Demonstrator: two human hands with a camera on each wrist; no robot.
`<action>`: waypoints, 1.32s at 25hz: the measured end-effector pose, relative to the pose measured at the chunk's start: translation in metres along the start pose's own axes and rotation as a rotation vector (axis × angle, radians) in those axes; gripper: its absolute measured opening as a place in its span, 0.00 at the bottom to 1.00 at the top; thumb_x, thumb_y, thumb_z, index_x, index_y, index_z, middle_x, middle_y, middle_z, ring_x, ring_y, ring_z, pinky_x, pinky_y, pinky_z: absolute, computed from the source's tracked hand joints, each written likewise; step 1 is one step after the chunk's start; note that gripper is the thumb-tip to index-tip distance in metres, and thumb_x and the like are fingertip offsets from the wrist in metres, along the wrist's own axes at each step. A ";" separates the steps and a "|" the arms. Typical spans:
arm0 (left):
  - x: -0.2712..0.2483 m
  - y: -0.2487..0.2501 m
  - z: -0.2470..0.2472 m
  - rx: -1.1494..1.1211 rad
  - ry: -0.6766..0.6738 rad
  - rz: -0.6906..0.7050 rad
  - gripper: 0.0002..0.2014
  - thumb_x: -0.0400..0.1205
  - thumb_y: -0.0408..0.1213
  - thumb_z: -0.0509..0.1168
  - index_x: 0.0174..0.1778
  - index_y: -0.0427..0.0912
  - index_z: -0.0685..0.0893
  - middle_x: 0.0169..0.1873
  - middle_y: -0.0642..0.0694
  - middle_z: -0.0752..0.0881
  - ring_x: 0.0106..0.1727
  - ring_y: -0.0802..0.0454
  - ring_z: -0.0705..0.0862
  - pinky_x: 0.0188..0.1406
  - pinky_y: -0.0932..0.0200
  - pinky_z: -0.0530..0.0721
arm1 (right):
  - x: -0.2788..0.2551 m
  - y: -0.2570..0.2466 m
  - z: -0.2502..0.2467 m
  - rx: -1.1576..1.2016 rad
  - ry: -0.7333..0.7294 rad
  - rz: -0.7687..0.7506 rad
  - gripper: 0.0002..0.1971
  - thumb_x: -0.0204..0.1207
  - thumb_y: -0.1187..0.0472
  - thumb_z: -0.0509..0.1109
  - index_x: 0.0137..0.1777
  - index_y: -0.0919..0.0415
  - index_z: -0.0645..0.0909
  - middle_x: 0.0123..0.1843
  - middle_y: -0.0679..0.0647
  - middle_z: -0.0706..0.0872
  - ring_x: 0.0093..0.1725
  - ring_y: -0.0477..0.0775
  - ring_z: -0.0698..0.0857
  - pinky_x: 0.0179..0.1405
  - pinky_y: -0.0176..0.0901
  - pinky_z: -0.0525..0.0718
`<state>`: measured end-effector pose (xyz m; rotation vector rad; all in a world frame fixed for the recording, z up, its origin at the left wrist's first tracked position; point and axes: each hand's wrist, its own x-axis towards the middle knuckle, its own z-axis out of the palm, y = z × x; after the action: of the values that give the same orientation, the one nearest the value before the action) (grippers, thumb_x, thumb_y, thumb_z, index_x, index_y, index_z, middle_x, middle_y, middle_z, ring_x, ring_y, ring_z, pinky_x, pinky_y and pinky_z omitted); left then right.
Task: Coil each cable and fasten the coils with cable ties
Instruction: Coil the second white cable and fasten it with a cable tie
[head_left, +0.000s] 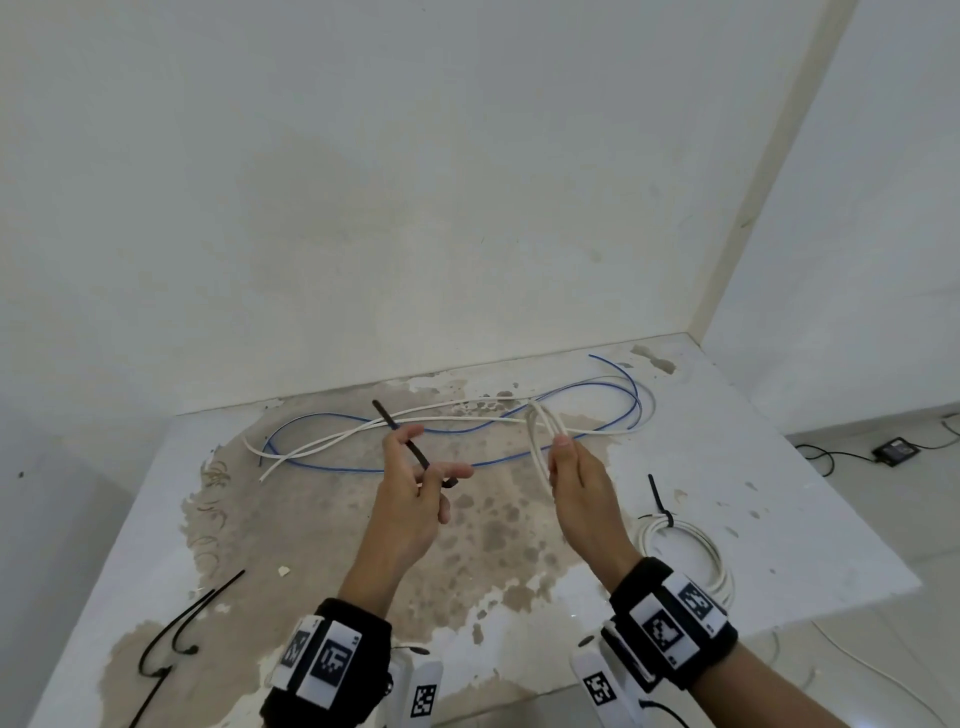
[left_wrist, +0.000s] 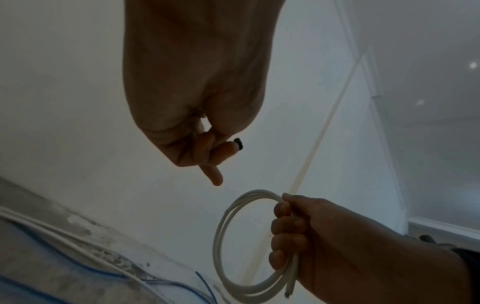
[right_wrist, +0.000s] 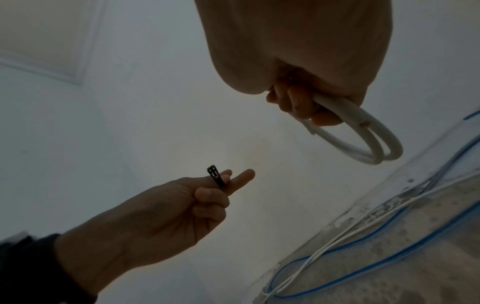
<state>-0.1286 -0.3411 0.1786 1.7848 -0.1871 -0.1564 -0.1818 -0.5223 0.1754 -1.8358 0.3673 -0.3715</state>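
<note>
My left hand (head_left: 415, 488) pinches a black cable tie (head_left: 410, 448) betw thumb & fingers, tail pointing to 11 o'clock, index out straight. My right hand (head_left: 582, 499) is curled round a white cable coil (left_wrist: 233, 242), loops bunched in the fist; hands near, not touching. Loose white cable (head_left: 363, 434) & blue cable (head_left: 519, 449) lie on the table (head_left: 779, 499) at 12. At 3, a tied white coil (head_left: 691, 556). Spare ties (head_left: 176, 639) at 8.

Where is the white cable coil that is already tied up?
In the head view, the tied coil lies on the table at the right, just beside the right hand's wrist, near the table's right edge.
</note>
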 end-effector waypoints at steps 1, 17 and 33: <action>0.001 0.000 0.000 -0.012 0.005 -0.010 0.27 0.89 0.30 0.55 0.77 0.59 0.52 0.44 0.51 0.93 0.24 0.57 0.79 0.28 0.67 0.76 | -0.001 0.001 0.000 -0.012 -0.028 -0.008 0.22 0.92 0.52 0.51 0.33 0.54 0.67 0.28 0.45 0.68 0.25 0.41 0.65 0.26 0.32 0.68; -0.001 0.021 0.030 0.396 0.022 0.233 0.12 0.89 0.40 0.56 0.64 0.57 0.80 0.35 0.57 0.90 0.29 0.62 0.87 0.37 0.58 0.86 | -0.013 -0.012 0.021 -0.160 -0.205 -0.287 0.15 0.92 0.52 0.52 0.50 0.57 0.76 0.32 0.41 0.85 0.28 0.47 0.82 0.28 0.39 0.75; 0.005 0.016 0.039 0.261 0.052 0.323 0.02 0.90 0.41 0.53 0.55 0.49 0.69 0.39 0.54 0.83 0.35 0.60 0.82 0.35 0.55 0.81 | 0.004 -0.006 0.022 0.098 -0.137 -0.194 0.15 0.91 0.52 0.53 0.63 0.40 0.82 0.35 0.57 0.84 0.29 0.54 0.76 0.32 0.57 0.77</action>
<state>-0.1322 -0.3832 0.1856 1.9873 -0.4724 0.1524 -0.1686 -0.5036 0.1754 -1.7940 0.0750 -0.3875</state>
